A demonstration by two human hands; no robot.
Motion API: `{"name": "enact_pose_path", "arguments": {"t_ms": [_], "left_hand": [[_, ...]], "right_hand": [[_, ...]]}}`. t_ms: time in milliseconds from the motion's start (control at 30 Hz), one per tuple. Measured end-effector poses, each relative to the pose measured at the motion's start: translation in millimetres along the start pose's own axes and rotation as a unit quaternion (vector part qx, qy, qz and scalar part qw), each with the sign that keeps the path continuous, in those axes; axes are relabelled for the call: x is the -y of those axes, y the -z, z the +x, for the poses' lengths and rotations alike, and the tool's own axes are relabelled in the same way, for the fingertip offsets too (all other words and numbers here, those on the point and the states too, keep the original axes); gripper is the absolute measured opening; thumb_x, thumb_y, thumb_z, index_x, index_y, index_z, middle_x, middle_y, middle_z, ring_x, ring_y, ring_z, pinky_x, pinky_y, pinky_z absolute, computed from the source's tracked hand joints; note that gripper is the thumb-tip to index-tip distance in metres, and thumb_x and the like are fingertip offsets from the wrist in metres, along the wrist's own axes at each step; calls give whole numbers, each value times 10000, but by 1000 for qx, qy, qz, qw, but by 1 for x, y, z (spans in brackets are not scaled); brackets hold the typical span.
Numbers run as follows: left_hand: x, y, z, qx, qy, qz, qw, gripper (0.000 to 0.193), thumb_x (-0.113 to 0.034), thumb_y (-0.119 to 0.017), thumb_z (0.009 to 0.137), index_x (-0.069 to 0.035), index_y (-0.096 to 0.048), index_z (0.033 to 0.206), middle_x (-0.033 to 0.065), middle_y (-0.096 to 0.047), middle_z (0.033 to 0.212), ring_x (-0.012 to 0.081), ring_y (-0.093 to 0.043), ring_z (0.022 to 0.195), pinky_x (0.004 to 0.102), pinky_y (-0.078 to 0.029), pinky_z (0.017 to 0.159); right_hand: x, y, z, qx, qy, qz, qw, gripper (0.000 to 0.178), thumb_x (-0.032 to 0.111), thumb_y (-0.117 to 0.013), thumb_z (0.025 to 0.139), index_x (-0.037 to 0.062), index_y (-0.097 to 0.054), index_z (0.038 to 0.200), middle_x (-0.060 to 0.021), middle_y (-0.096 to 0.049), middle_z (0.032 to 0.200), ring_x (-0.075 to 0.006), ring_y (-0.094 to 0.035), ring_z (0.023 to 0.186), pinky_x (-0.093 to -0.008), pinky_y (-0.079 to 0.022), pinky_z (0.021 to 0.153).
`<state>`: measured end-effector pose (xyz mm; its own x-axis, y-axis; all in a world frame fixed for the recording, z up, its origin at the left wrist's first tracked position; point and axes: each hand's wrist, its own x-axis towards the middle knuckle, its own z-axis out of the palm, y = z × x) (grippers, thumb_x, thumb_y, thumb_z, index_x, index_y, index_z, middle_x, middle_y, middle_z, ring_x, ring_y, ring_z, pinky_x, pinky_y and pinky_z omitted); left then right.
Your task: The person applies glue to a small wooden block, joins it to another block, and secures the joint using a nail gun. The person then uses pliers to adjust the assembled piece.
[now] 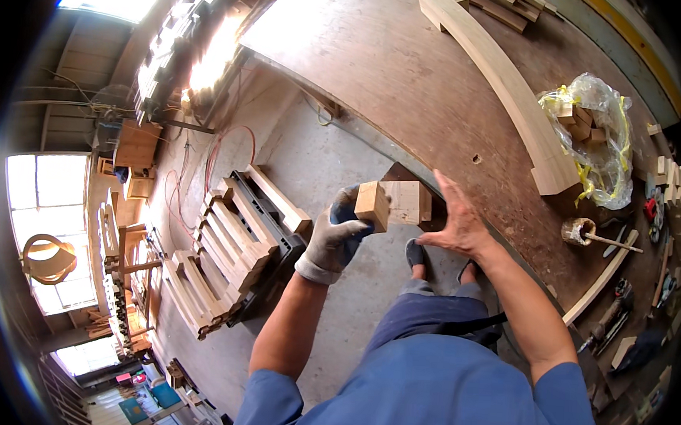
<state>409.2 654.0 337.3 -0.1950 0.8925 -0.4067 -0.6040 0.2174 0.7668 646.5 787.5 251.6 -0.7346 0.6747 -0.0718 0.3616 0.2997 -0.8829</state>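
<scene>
A small, pale wooden block (372,203) is gripped in my left hand (335,235), which wears a grey and blue work glove. Just to its right sits a wider squared piece of wood (407,201), close to the workbench edge. I cannot tell whether the two pieces touch or are joined. My right hand (462,221) is bare, its thumb and fingers spread around the right side of the wider piece, holding nothing.
A long curved timber (509,87) lies on the brown workbench (409,85). Beyond it are a plastic bag (610,150) of wood blocks and a glue pot (578,230) with a stick. Slatted wooden parts (231,245) are stacked on the floor to the left.
</scene>
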Motion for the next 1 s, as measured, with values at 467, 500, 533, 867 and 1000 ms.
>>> {"name": "enact_pose_path", "arguments": {"t_ms": [467,500,533,867,1000], "left_hand": [[-15,-19,22,47,-207,614,760,615,13,-743,748,-16,-631,1352,185,-668,1292,357,-657,1228,427,-523,1079],[-16,-20,25,55,-201,613,762,614,14,-741,749,-13,-631,1352,188,-668,1290,359,-658,1229,429,-522,1083],[-18,-20,25,60,-192,620,758,616,18,-737,751,-14,-628,1357,187,-664,1298,354,-658,1235,425,-523,1084],[-4,-28,23,118,-99,578,801,667,94,-696,754,-25,-603,1403,166,-615,1387,302,-605,1352,399,-489,1168],[2,-32,24,145,-110,556,811,672,93,-707,750,-29,-606,1402,176,-598,1409,326,-604,1347,406,-503,1144]], "right_hand": [[8,-50,23,-85,-4,6,996,891,229,-947,645,64,-509,1403,-192,-638,1327,-402,-615,1258,-470,-511,1078],[9,-55,19,-96,8,-9,995,885,223,-943,647,58,-510,1400,-195,-640,1313,-404,-620,1247,-470,-516,1071],[8,-58,16,-107,19,-23,994,879,217,-939,649,52,-510,1398,-198,-643,1300,-406,-625,1236,-470,-521,1064],[8,-48,-18,-182,62,-80,978,835,326,-925,694,-13,-542,1353,-212,-653,1276,-409,-650,1195,-474,-537,1043],[9,-32,-29,-142,20,-60,988,851,182,-917,670,37,-507,1402,-171,-620,1387,-374,-609,1257,-452,-506,1098]]}}
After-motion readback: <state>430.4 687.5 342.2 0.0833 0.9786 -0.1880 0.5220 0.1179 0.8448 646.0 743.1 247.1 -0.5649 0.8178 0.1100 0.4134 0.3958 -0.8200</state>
